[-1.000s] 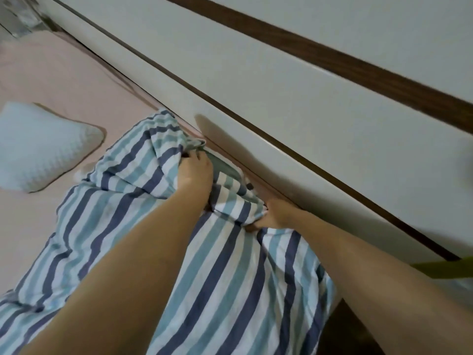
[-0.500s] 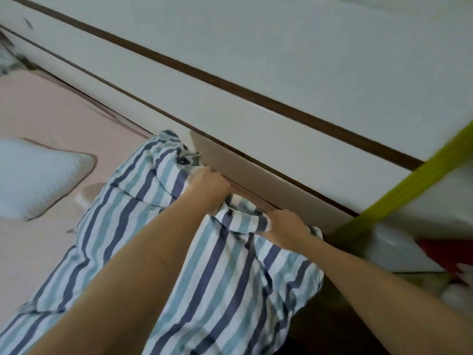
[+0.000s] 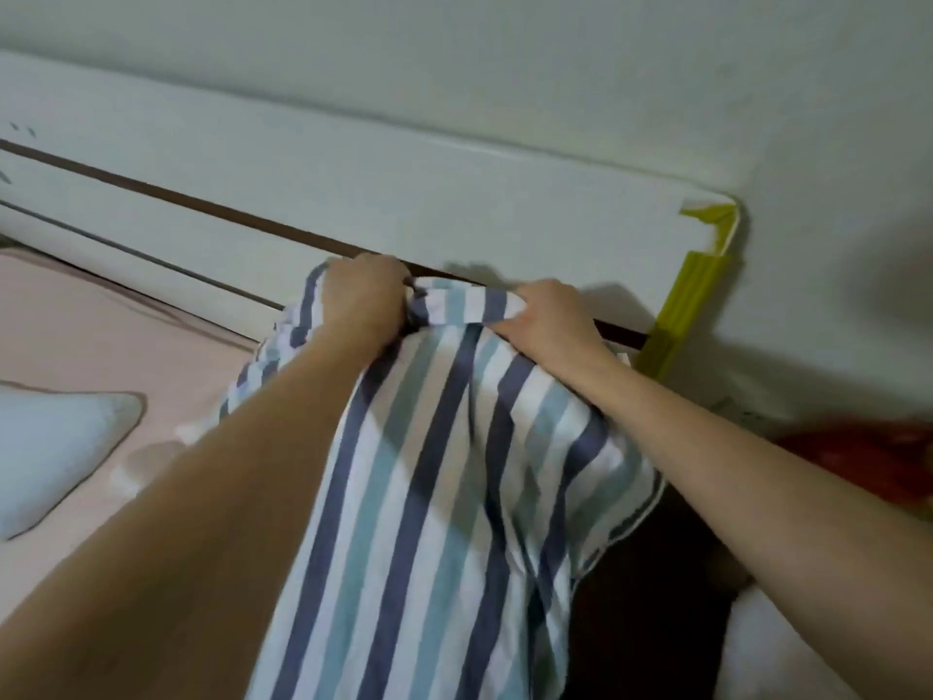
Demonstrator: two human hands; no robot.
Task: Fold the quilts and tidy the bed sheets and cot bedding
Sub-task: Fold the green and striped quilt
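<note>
We find no legible text, label, brand, number or sign on any surface in the head view.

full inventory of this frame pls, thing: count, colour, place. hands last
striped quilt: 1, white with navy and teal stripes, centre, lifted by its top edge and hanging down toward the camera
bed sheet: 1, pale pink, left, on the mattress
pillow: 1, white, far left, lying on the bed sheet
headboard: 1, white with dark brown strips, across the top behind the quilt
corner guard: 1, yellow-green, on the headboard's right end
wall: 1, off-white, above the headboard
red object: 1, red, right edge, too blurred to identify
left hand: 1, grips the quilt's bunched top edge
right hand: 1, pinches the quilt's top edge
</note>
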